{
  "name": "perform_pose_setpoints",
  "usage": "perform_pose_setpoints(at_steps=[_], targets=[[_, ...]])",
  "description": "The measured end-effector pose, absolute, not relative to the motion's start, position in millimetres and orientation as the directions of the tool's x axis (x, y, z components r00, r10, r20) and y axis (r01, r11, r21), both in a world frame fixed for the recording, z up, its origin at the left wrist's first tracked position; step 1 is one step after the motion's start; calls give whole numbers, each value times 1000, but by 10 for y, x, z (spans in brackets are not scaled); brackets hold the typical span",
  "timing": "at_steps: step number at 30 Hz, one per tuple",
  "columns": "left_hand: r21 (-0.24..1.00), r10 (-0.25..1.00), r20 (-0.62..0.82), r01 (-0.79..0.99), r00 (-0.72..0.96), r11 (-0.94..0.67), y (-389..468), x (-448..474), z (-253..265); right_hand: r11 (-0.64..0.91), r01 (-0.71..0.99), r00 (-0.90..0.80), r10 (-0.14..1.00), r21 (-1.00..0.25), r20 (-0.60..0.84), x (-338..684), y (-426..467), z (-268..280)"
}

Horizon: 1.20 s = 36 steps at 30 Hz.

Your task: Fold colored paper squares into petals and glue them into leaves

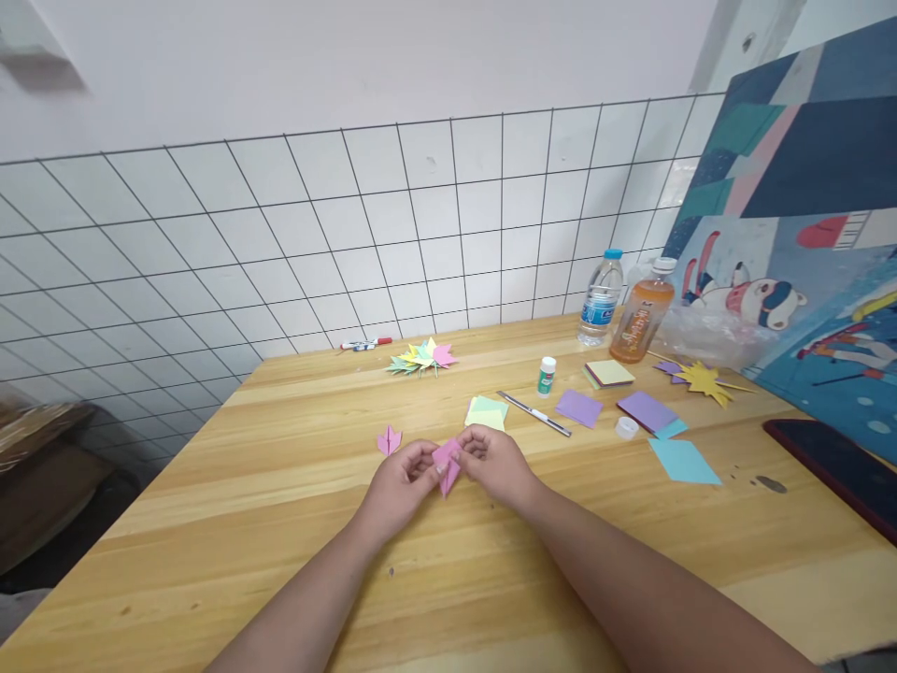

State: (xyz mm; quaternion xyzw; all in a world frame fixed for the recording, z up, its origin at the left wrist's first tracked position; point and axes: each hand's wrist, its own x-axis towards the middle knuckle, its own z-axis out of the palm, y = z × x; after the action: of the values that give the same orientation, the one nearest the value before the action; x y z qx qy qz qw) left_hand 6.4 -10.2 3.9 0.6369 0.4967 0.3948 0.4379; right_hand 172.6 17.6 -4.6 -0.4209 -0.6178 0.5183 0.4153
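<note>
Between my two hands is a pink folded paper (448, 475), its narrow point toward me. My left hand (401, 486) pinches its left side, thumb on top. On the other side my right hand (496, 465) grips the upper right edge between thumb and fingers, which hide part of the folds. A second pink folded paper piece (390, 440) lies just beyond my left hand. Behind my right hand are green and yellow paper squares (487, 412). A craft knife or pen (533, 413) rests diagonally to the right of them.
A glue stick (547, 377), purple paper (578, 408), a white cap (627, 428) and blue paper (685, 461) lie rightward. Folded paper leaves (422, 357) and markers (365, 345) sit near the tiled wall. A water bottle (601, 299), orange drink bottle (642, 313) and phone (833, 467) are at right.
</note>
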Motion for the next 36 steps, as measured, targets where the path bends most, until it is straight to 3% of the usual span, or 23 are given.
perform_pose_setpoints(at_steps=[4,8,16,25,36], targets=[[968,991,21,247,135,-54,-81,29,4,253,201,-322,929,-946,180,1730,163,-66],[982,993,-7,190,115,-15,-71,21,-15,275,194,-343,918,-942,197,1733,168,-80],[993,992,29,112,122,-43,-47,7,-13,-26,17,-398,917,-1000,-31,1751,145,2],[981,980,41,181,194,-76,-70,15,40,-71,-131,-441,897,-989,-6,1751,202,-48],[946,963,-97,325,252,10,-115,28,94,106,26,-391,916,-994,88,1720,133,-11]])
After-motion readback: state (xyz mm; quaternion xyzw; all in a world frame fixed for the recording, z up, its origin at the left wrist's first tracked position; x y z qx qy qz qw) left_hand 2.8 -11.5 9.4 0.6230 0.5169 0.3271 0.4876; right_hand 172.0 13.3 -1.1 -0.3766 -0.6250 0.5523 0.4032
